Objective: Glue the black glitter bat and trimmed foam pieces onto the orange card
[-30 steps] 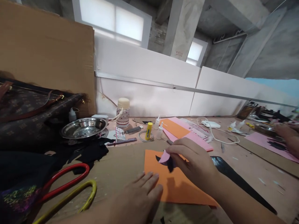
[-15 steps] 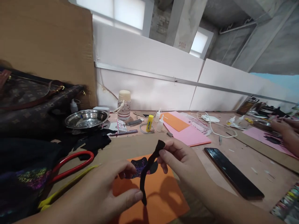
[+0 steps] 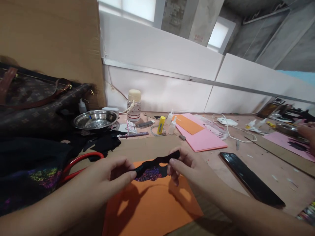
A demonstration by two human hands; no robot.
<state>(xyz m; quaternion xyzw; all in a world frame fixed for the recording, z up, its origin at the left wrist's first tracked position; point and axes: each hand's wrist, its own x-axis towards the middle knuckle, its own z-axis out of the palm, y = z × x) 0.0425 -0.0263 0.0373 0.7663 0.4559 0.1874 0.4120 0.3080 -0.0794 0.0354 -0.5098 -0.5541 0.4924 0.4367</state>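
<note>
The strip (image 3: 157,162) pinched between the left hand (image 3: 108,177) and right hand (image 3: 189,168) is black. Under it lies a black cut-out (image 3: 150,173) speckled with purple and pink glitter, on a plain orange sheet (image 3: 150,206). At ten o'clock, the handbag (image 3: 34,108) is dark brown with a tan monogram print and reddish-brown straps; the bowl (image 3: 95,119) is shiny silver. The scissor handle (image 3: 81,160) is red. At twelve o'clock, the flask (image 3: 134,106) has a cream lid and a patterned white body; the glue stick (image 3: 161,125) is yellow. At one o'clock, pink sheets (image 3: 204,141) carry a smaller orange sheet (image 3: 188,124). The phone (image 3: 251,178) at three o'clock is glossy black.
</note>
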